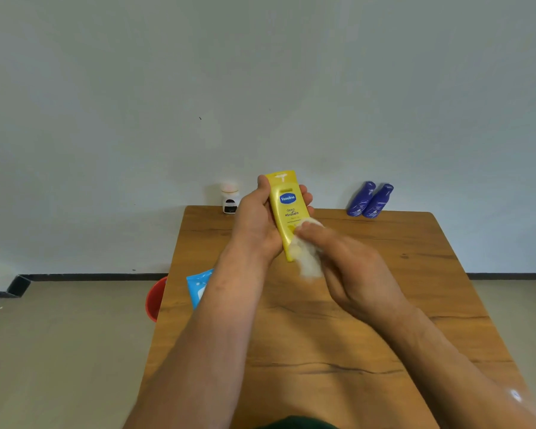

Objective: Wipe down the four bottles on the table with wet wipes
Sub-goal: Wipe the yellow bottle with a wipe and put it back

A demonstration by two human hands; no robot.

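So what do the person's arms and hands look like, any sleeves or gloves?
Both hands, the left hand and the right hand, are bare, with no gloves, rings or watch showing. The forearms are bare too, with no sleeves in view.

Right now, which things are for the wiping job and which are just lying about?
For the job: yellow Vaseline bottle, wet wipe, two purple bottles, small white bottle, blue wipes pack.
Lying about: red bucket.
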